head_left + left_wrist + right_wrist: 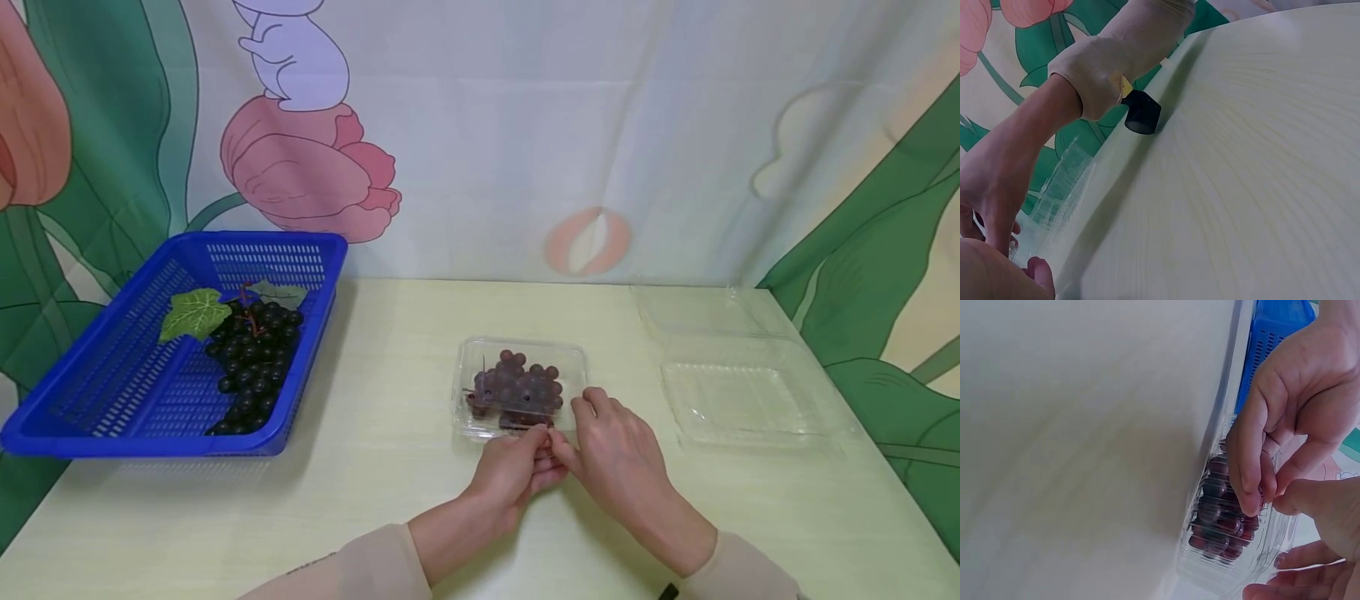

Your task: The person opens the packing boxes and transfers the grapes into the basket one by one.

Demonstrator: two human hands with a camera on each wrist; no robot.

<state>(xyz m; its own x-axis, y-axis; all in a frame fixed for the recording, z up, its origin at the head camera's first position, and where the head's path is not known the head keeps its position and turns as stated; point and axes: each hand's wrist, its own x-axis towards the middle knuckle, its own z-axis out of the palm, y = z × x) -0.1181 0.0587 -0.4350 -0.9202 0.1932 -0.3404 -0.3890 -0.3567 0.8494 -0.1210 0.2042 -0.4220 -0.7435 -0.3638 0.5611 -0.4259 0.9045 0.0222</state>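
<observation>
A clear plastic clamshell box (471, 357) sits on the table with its lid down. Inside it lies a bunch of dark red grapes (517, 385), seen through the side wall in the right wrist view (1213, 509). At the box's front edge, my left hand (510, 471) pinches the rim between thumb and fingers. My right hand (622, 450) grips the front right corner, its thumb beside the left fingertips and its other fingers along the right side. In the left wrist view the left hand (997, 275) hides most of the box.
A blue plastic basket (176, 446) at the left holds a bunch of black grapes (255, 367) with leaves (195, 314). Another clear clamshell box (738, 404) lies opened out at the right. Behind the table hangs a printed curtain (480, 150).
</observation>
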